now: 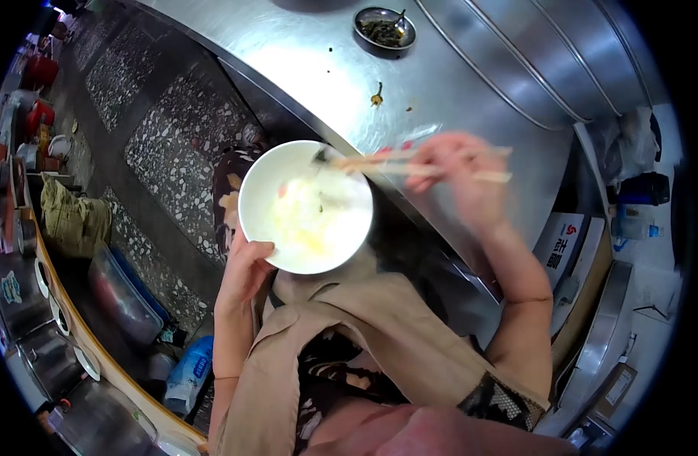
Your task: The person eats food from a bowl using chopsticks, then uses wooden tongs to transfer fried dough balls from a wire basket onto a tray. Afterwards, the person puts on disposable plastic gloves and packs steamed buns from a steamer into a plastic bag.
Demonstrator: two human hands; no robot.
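Note:
My left hand (246, 266) grips a white bowl (261, 194) by its lower left rim, with the thumb over the edge. Pale, whitish-yellow food (303, 220) lies inside, with small dark bits on it. Held in my right hand (463, 175), a pair of wooden chopsticks (387, 163) reaches over the bowl's right rim. A dark morsel (321, 156) shows at their tips. The right hand is blurred by motion, but its fingers are closed round the chopsticks. On the steel counter beyond, a small metal dish (385, 29) contains dark green food and a utensil handle.
The steel counter (288, 45) has scraps of food (376, 95) on it and metal rods (493, 68) at its right. A white carton (558, 243) stands at the right. Along the left are a speckled floor (185, 106), a plastic bin (125, 296) and a blue bag (191, 372).

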